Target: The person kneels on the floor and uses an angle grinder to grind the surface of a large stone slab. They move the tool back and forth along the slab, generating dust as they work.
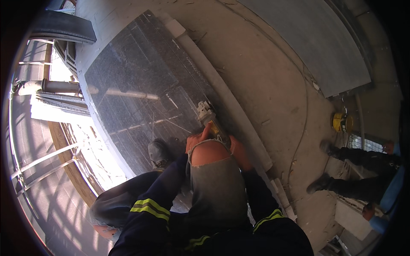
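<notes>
An angle grinder [207, 114] with a pale metal head and a yellow-and-dark body rests low over a dark polished stone slab [132, 72], near a thin line along the slab's right side. My left hand [197, 140] is closed around the grinder's body. My right hand [240, 154] grips the tool's rear part, its fingers partly hidden by my raised knee [209, 153], which shows through torn trousers. The grinder's disc is hard to make out. My left shoe [159, 152] stands on the slab, which has pale scratches and streaks of light.
A pale ledge [230, 98] runs along the slab's right edge. Beyond it, a cable [306, 111] crosses the dusty floor. A large grey slab [316, 47], a yellow bucket [342, 123] and another person's legs [363, 160] are to the right. Stacked slabs [64, 27] stand far left.
</notes>
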Demonstrator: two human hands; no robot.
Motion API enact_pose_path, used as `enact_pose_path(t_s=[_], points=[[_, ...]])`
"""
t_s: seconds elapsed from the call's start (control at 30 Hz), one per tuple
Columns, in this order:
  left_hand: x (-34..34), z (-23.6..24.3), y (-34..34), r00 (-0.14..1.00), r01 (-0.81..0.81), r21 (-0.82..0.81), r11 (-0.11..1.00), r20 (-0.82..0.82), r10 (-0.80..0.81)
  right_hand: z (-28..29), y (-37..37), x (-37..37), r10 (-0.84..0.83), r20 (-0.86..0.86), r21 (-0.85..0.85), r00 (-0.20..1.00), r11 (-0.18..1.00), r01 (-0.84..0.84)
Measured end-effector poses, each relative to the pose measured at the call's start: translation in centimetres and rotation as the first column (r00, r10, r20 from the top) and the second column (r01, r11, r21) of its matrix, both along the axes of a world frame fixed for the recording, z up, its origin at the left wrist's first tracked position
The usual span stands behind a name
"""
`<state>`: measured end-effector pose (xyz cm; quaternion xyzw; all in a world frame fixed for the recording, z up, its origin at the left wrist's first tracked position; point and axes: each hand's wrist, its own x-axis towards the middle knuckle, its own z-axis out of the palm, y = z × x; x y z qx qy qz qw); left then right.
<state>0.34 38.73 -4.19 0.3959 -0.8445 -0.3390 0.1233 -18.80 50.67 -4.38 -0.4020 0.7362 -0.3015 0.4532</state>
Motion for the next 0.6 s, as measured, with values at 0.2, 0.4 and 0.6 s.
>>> enact_pose_path(t_s=[0.2, 0.4, 0.6], points=[[-0.1, 0.4, 0.3, 0.996, 0.011, 0.02, 1.0, -0.093, -0.009, 3.0, -0.1, -0.7, 0.009, 0.04, 0.168, 0.999, 0.986, -0.015], [0.0, 1.0, 0.7, 0.999, 0.035, 0.057, 0.998, 0.033, -0.036, 1.8, 0.9, -0.3, 0.01, -0.069, 0.085, 0.998, 0.996, -0.004], [0.3, 0.4, 0.9, 0.997, 0.075, 0.033, 0.997, 0.008, -0.076, 1.9, 1.4, -0.5, 0.012, -0.066, 0.089, 0.998, 0.996, -0.006]])
